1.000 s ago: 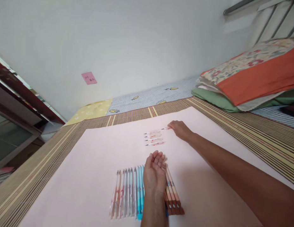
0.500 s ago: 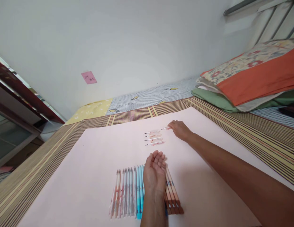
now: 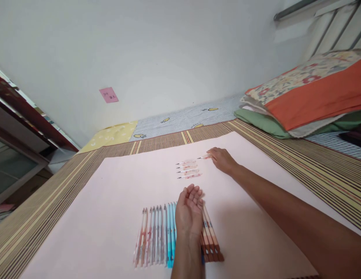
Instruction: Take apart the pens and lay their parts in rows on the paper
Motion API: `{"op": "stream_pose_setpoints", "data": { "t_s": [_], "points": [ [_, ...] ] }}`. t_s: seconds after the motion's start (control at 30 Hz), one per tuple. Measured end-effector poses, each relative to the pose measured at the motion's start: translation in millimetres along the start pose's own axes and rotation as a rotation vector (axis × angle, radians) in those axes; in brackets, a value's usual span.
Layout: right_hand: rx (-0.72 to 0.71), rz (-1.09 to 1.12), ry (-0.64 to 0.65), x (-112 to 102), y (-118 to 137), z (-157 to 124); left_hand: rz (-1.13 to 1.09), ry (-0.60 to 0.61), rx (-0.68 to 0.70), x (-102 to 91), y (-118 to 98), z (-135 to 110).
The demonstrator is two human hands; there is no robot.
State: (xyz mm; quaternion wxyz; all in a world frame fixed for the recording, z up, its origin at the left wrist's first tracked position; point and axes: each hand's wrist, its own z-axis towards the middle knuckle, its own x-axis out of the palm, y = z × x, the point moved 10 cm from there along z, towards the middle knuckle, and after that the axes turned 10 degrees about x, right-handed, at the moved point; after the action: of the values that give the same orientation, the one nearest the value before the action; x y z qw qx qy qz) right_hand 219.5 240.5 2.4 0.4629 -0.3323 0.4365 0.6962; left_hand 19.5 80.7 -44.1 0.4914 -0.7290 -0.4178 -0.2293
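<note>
My right hand (image 3: 223, 159) reaches far forward over a pale pink sheet (image 3: 116, 201) and pinches a thin pink pen (image 3: 204, 157) by its end. Just left of it several pink pens (image 3: 188, 169) lie in a small stack of rows. My left hand (image 3: 190, 213) rests with fingers together and stretched forward on a row of pens (image 3: 157, 236) near me: clear, pink and blue ones to its left, brown ones (image 3: 211, 238) to its right. It holds nothing.
The sheet lies on a striped woven mat (image 3: 40, 209) on a bed. Folded orange, floral and green bedding (image 3: 308, 93) is piled at the right. A white wall with a pink note (image 3: 108, 94) stands behind. A dark cabinet (image 3: 14, 128) is at the left.
</note>
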Motion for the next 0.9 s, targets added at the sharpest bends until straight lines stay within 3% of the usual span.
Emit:
{"op": "stream_pose_setpoints", "data": {
  "t_s": [0.07,0.13,0.2,0.27,0.47,0.6,0.67,0.73,0.8,0.9],
  "points": [
    [0.049,0.065,-0.055,-9,-4,-8,0.026,0.125,-0.005,13.4,3,-4],
    [0.118,0.149,-0.088,-18,-8,-23,0.087,0.332,-0.008,33.3,8,-14],
    [0.195,0.243,-0.073,-27,-9,-43,0.190,0.529,0.000,49.1,15,-28],
    [0.268,0.349,-0.017,-34,-5,-69,0.313,0.648,0.007,54.8,23,-41],
    [0.349,0.649,0.173,-49,39,-159,0.555,0.748,0.001,53.5,25,-74],
    [0.420,0.715,0.249,-47,73,-220,0.749,0.768,0.011,47.9,4,-106],
    [0.470,0.731,0.258,-46,92,-252,0.840,0.725,0.085,32.4,-18,-120],
    [0.466,0.704,0.282,-45,117,-284,0.930,0.634,0.165,0.3,-42,-134],
    [0.390,0.716,0.321,-44,147,-314,0.994,0.493,0.278,-47.2,-68,-147],
    [0.270,0.711,0.571,-22,190,-355,1.058,0.199,0.432,-138.9,-103,-164]
  ]
}}
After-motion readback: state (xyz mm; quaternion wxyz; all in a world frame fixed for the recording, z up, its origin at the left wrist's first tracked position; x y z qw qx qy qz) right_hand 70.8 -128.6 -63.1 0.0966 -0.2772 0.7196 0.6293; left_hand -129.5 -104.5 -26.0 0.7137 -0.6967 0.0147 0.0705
